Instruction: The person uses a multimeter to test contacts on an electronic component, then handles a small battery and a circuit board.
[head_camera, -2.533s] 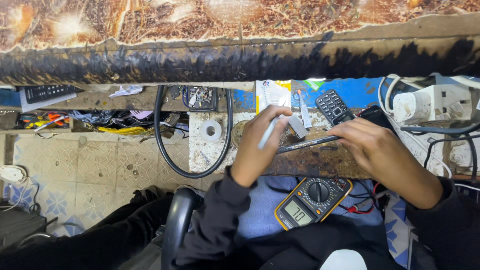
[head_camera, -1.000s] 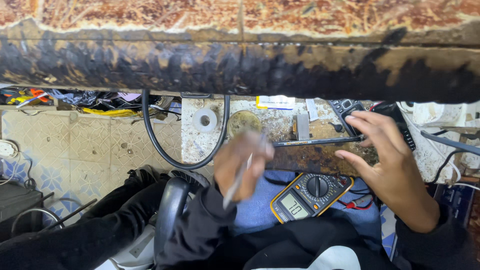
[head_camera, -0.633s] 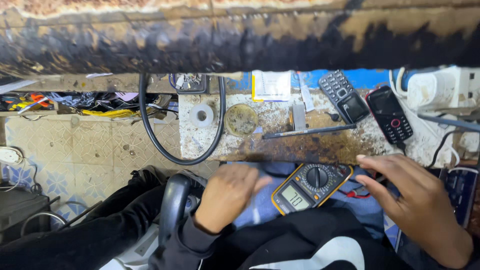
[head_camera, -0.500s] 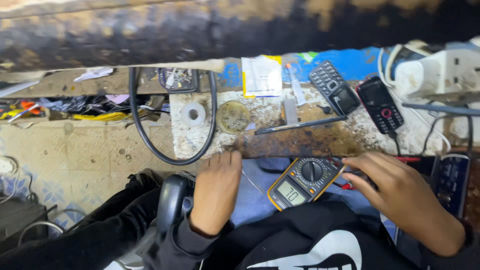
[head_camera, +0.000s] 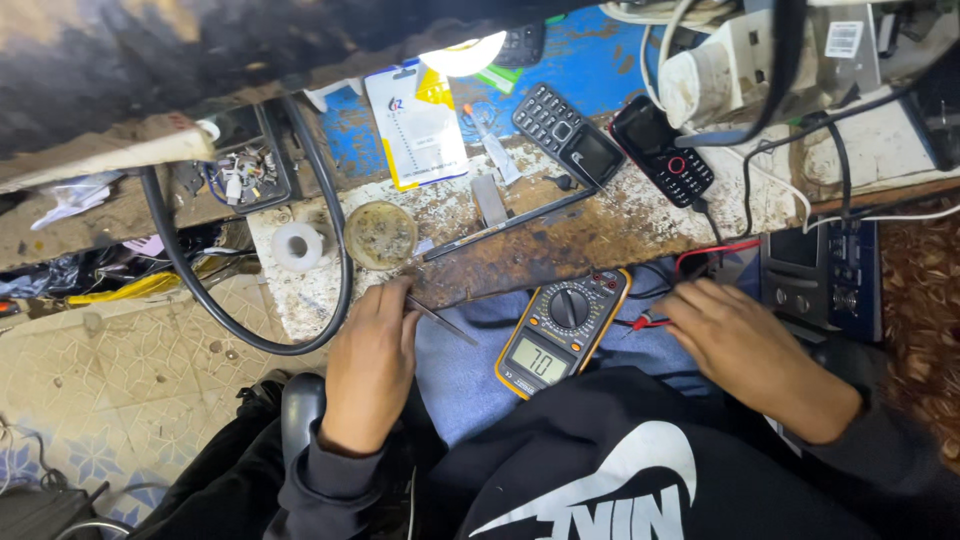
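My left hand rests at the bench's front edge, closed on a thin metal tool that points right. My right hand lies palm down on my lap, its fingertips pinching a red test probe. Between the hands an orange-edged multimeter lies on blue cloth with its display lit. A red lead runs from the probe up toward the bench.
On the rusty bench lie a long thin tool, a round tin, a tape roll, two keypad phones and a carded packet. A black cable loop hangs at the left. A bench instrument stands at the right.
Both hands have come down from the bench top to my lap. The left now holds a thin metal tool at the bench edge, and the right has reached the red probe beside the multimeter.
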